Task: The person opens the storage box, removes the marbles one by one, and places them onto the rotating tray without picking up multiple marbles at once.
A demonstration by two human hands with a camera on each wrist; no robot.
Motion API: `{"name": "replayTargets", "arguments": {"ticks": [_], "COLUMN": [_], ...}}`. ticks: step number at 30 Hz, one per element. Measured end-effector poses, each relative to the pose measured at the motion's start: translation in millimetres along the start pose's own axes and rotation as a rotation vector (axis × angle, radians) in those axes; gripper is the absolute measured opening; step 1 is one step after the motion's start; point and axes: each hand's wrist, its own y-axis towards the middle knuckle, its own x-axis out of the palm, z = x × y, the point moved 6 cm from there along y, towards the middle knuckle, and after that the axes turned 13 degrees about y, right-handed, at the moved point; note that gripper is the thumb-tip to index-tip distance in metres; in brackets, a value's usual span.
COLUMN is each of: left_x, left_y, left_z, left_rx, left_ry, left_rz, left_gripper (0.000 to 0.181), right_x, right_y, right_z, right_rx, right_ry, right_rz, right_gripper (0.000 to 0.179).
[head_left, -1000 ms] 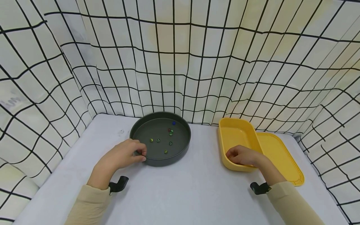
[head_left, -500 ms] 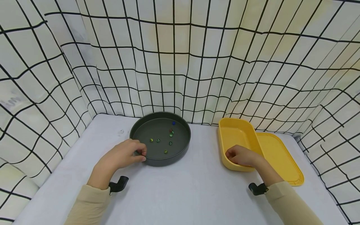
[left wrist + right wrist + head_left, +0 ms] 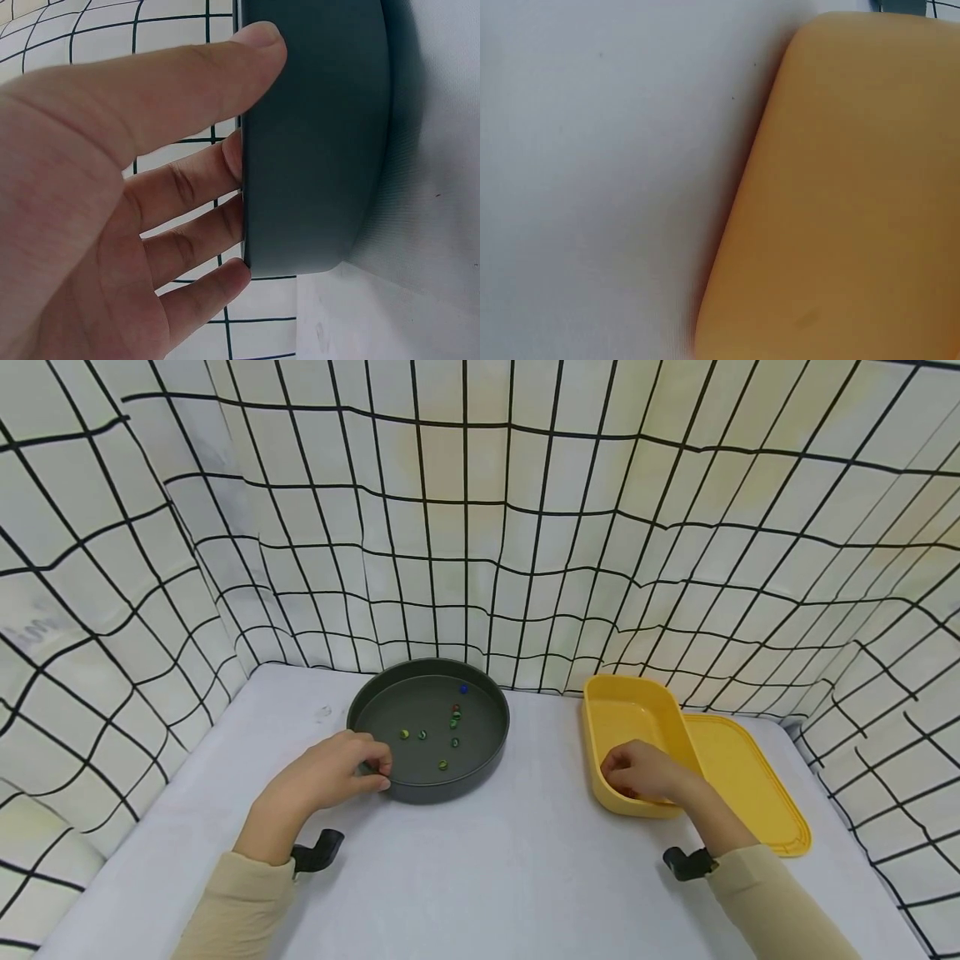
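Note:
At the near left rim of a round dark grey pan [image 3: 405, 693], my left hand [image 3: 330, 768] grips the wall. In the left wrist view the thumb lies against the outside of the pan [image 3: 322, 150], with the fingers [image 3: 184, 187] behind the rim. Several small glass marbles lie on the pan floor, among them a blue marble [image 3: 463, 689], a red marble [image 3: 456, 707] and a yellowish marble [image 3: 442, 765]. My right hand [image 3: 641, 768] reaches down into a yellow plastic box [image 3: 637, 714] with bent fingers. Its fingertips are hidden, so I cannot tell whether it holds anything.
A flat yellow lid [image 3: 738, 777] lies right of the box, partly behind it. White cloth covers the table [image 3: 510, 877]. A black net [image 3: 465, 502] over white sheeting encloses the back and both sides. The right wrist view shows mainly the box's outer wall [image 3: 832, 187].
The red marble and two green marbles have shifted slightly within the pan and now stand nearly in a line. My right hand has risen slightly in the box. The left hand holds still.

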Motion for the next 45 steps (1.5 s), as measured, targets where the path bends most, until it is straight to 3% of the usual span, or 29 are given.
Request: {"name": "replayTargets", "arguments": {"ticks": [11, 18, 32, 45], "left_x": [-0.5, -1.1, -0.8, -0.5], "left_y": [1.2, 0.8, 0.5, 1.5], "left_z": [0.1, 1.0, 0.4, -0.2], "left_rx": [0.009, 0.008, 0.010, 0.001], "left_ry": [-0.002, 0.000, -0.002, 0.007], "left_rz": [0.001, -0.006, -0.007, -0.009], "left_gripper": [0.021, 0.020, 0.020, 0.020], "right_x": [-15, -23, -12, 15], "right_y": [-4.4, -5.9, 1.2, 21.0], "right_z": [-8, -12, -38, -65], "right_rx": [-0.070, -0.059, -0.100, -0.126], "right_ry": [0.243, 0.383, 0.549, 0.571], "right_rz": [0.110, 0.153, 0.090, 0.028], "right_gripper": [0.021, 0.029, 0.038, 0.023]}}
